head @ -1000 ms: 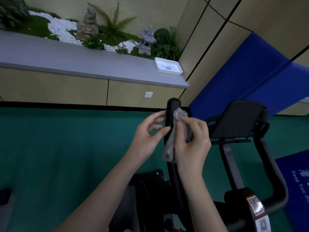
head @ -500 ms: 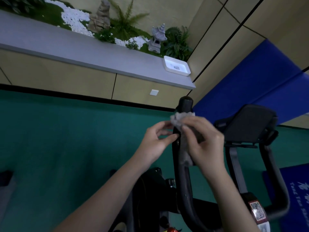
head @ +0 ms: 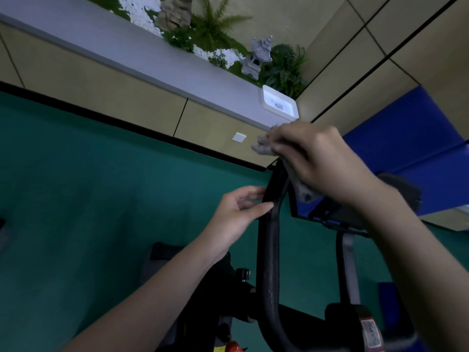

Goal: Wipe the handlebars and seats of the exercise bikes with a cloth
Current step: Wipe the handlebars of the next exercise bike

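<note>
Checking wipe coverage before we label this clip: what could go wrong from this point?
1. The cloth is bunched in the right hand, with a loose tail hanging by the console mount; it might snag there.
2. The left hand only touches the handlebar with its fingertips, so a firm wipe may get little bracing.
3. The cloth sits at the bar's top end; the long lower curve could be skipped.
</note>
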Available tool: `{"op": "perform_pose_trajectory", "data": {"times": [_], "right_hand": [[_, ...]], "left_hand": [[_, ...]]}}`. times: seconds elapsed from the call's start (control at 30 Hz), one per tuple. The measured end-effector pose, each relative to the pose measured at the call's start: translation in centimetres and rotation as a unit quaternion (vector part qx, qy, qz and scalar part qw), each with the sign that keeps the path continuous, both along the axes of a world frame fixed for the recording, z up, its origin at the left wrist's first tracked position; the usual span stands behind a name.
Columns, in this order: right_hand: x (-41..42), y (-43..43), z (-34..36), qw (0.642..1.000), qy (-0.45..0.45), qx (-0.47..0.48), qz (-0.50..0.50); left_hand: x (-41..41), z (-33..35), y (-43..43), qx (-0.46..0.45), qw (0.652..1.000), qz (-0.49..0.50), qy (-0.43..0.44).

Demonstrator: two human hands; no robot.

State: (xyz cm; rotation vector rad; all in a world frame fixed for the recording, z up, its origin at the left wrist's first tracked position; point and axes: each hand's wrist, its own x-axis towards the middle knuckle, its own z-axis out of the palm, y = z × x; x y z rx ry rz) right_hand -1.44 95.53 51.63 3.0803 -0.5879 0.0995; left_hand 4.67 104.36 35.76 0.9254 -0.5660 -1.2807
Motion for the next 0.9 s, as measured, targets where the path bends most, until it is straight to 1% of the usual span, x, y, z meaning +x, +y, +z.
{"op": "perform_pose_trajectory", "data": {"times": [0.07,0.1,0.13,0.23,0.27,0.37,0.4,0.5,0.53,0.57,0.67,0.73,0.8,0.83,0.9], "right_hand": [[0.9,-0.8,-0.1,0.991,0.104,-0.079,-0.017],[1.2,-0.8,-0.5,0.983,0.149,-0.109,-0.023],[1.4,-0.4,-0.9,0.976,0.183,-0.119,-0.019],[1.7,1.2,-2.1,0.961,0.264,-0.079,0.012],[1.8,1.2,-2.2,0.960,0.272,-0.066,0.013],[2.4,0.4,-1.7,0.975,0.212,-0.071,-0.004],[2.4,0.3,-1.7,0.976,0.205,-0.076,-0.009],[1.9,1.2,-2.6,0.967,0.248,-0.055,-0.001],[1.7,1.4,-2.8,0.967,0.249,-0.045,0.009],[1.4,1.5,-2.8,0.973,0.227,-0.038,0.012],[0.7,1.2,-2.4,0.994,0.101,-0.028,0.003],[-0.2,1.9,-3.2,0.995,0.094,-0.027,0.000],[-1.2,2.5,-4.0,0.995,0.095,0.012,-0.006],[-1.6,2.5,-4.0,0.997,0.073,0.034,-0.015],[-2.2,2.1,-3.8,0.998,-0.016,0.048,-0.036]], "left_hand": [[0.0,0.0,0.0,0.003,1.000,0.003,0.005],[0.1,0.0,0.0,0.005,1.000,0.004,0.008],[0.1,-0.1,0.0,0.005,1.000,0.006,0.011],[0.1,-0.3,0.3,0.013,0.999,0.015,0.025],[0.1,-0.5,0.4,0.015,0.999,0.019,0.030],[0.0,-0.9,1.0,0.017,0.999,0.028,0.038],[0.0,-0.9,1.1,0.016,0.999,0.030,0.043],[0.0,-0.8,1.2,0.015,0.998,0.032,0.050],[0.1,-0.7,1.2,0.013,0.998,0.032,0.051],[0.1,-0.6,1.2,0.011,0.998,0.032,0.053],[0.2,-0.3,1.2,0.008,0.998,0.030,0.052],[0.1,-0.1,1.1,0.009,0.998,0.025,0.054],[0.1,-0.1,1.0,0.012,0.998,0.020,0.058],[0.1,-0.1,1.1,0.014,0.998,0.017,0.058],[0.2,-0.2,1.1,0.018,0.999,0.014,0.048]]}}
